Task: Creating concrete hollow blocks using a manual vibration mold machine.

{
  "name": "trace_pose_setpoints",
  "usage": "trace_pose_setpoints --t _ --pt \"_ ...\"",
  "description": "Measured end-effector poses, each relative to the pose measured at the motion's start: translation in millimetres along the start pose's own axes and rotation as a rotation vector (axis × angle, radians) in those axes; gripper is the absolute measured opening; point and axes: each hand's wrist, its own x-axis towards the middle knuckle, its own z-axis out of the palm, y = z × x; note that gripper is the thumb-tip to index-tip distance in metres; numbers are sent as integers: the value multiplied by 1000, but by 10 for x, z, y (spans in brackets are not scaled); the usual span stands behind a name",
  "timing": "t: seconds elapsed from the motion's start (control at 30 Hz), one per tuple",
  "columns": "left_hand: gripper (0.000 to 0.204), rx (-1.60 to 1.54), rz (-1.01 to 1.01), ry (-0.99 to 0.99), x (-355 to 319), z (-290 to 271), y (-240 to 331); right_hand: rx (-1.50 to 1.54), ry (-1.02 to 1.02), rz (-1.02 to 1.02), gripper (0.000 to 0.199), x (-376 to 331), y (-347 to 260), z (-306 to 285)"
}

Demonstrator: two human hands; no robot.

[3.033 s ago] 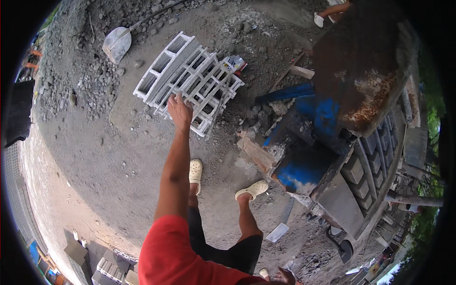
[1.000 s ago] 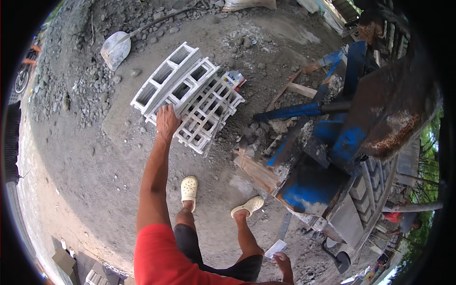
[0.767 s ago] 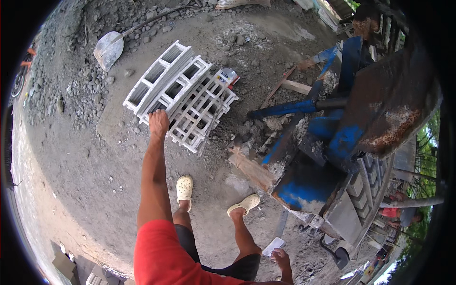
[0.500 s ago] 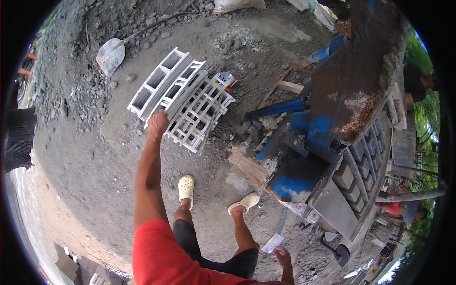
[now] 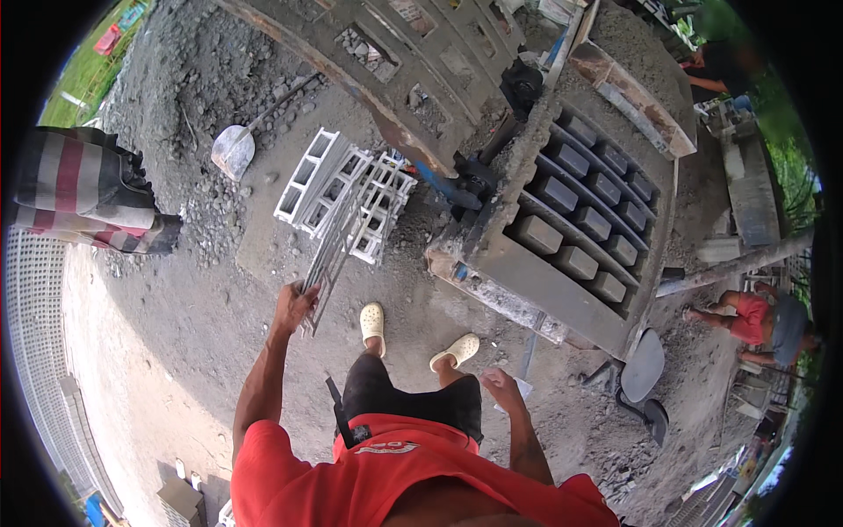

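My left hand (image 5: pixel 297 307) is closed round the near end of a thin, pale slatted frame (image 5: pixel 338 241), which stands tilted on its edge. The frame's far part overlaps a stack of whitish lattice frames (image 5: pixel 309 180) on the ground, in front of my feet. My right hand (image 5: pixel 502 389) is at my right side, fingers curled on a white flat piece (image 5: pixel 524 392) mostly hidden behind it. To the right is a machine with a mould (image 5: pixel 527 285) showing rows of grey rectangular blocks (image 5: pixel 577 262).
A slotted, cement-crusted metal plate (image 5: pixel 421 75) overhangs beyond the stack. A shovel (image 5: pixel 234 152) lies by the gravel (image 5: pixel 167 97). Striped cloth (image 5: pixel 83 189) hangs at left. A round mirror-like disc (image 5: pixel 644 364) stands right. A person in red shorts (image 5: pixel 752 318) is at far right.
My left hand has drawn back from the stack with a slatted frame in it. The view has shifted, showing more of the block mould and the slotted plate. My right hand still has the white piece.
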Motion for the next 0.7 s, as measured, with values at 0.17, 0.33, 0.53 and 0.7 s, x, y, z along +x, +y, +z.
trace_pose_setpoints --t 0.17,0.33,0.53,0.7 --pt "28 31 51 94 -212 71 356 -33 -36 -85 38 -69 -13 -480" --pt "35 831 429 511 31 -148 766 -102 145 -86 34 -350 270 -1138" --pt "32 878 553 485 -969 -46 1000 -8 271 -333 31 -812 8 -1494" --pt "23 914 378 215 -2766 347 1507 -240 348 -880 45 -863 -1073 -1398"
